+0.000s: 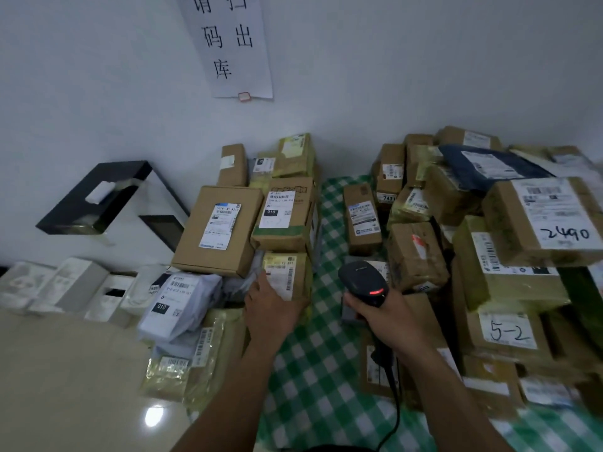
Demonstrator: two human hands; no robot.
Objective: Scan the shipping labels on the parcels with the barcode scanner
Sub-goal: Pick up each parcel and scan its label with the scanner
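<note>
Parcels stack left [218, 230] and right [541, 220] of a cloth strip [329, 203] (wall [391, 76] behind them).

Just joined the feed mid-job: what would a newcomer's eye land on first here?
The black handheld barcode scanner, red light glowing, sits gripped in the right hand at centre. The left hand holds a small tape-wrapped cardboard parcel against the left pile. A brown cardboard box marked 2490 tops the right stack.

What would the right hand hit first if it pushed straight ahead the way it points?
Probably the small brown parcel beyond the scanner that the right hand grips, on the checked cloth; depth is unclear.
</note>
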